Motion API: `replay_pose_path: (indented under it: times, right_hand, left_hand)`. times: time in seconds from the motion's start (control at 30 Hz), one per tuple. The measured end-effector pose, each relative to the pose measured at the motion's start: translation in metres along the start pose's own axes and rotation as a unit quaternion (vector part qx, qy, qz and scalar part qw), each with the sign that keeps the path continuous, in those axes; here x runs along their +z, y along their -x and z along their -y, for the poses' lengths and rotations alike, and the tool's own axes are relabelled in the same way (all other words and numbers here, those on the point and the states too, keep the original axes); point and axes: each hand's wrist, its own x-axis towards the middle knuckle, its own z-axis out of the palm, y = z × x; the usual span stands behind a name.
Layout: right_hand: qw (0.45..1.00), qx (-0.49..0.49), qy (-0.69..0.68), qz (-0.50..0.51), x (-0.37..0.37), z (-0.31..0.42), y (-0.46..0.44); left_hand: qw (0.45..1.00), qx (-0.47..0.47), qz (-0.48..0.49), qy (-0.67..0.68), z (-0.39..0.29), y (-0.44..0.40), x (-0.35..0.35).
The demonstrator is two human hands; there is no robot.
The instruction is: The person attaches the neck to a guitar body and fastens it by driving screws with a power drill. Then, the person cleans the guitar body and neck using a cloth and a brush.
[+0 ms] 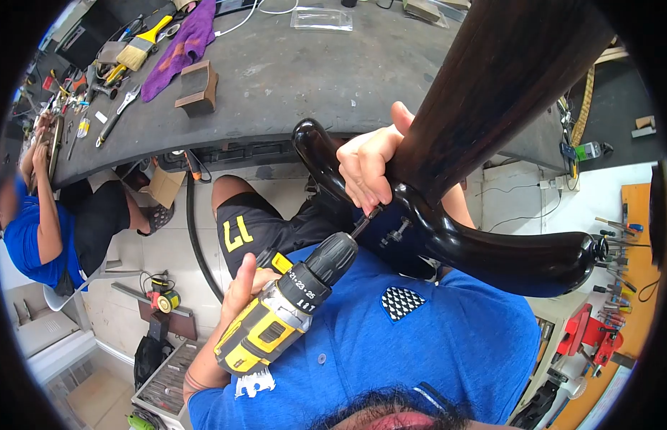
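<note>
My left hand is closed around a yellow and black cordless drill, whose body hides most of the fingers. From the drill's black chuck, a thin driver bit points up and right. My right hand rests against a dark, glossy post with curved legs. Its fingertips pinch together at the bit's end, where any small part between them is hidden. A metal bolt shows beside the bit, between the curved legs. The post tilts up to the right, in front of my chest.
A dark workbench curves across the top, with a brown block, a purple cloth, a brush and loose tools. At left another person sits at the bench. A red vise stands at lower right; a black hose hangs nearby.
</note>
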Motion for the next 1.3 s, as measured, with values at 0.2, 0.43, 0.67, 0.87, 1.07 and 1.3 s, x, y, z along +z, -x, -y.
replay_pose_path:
  times: [0.2,0.43,0.67,0.87,1.07,1.3]
  right_hand:
    - [0.999,0.008,-0.046,-0.002,-0.001,-0.002,-0.001]
    - [0.997,0.002,-0.075,-0.005,-0.008,-0.009,0.0]
    - [0.997,0.004,-0.082,0.0,-0.007,-0.007,-0.002]
    - [0.999,-0.001,-0.052,0.004,-0.004,-0.009,-0.004]
    - [0.998,0.01,-0.049,-0.023,0.006,-0.008,-0.002]
    - [0.998,0.013,-0.049,-0.035,0.014,-0.012,-0.002]
  left_hand:
    - [0.85,0.39,0.102,-0.339,0.002,-0.029,-0.032]
    - [0.938,0.25,0.088,-0.223,0.003,-0.03,-0.022]
    - [0.991,0.001,0.002,-0.137,-0.004,-0.015,-0.016]
    - [0.893,0.353,0.001,-0.278,0.004,-0.027,-0.013]
    - [0.944,0.24,0.117,-0.191,0.046,0.004,-0.04]
    - [0.997,-0.055,0.029,-0.039,0.034,0.023,-0.031]
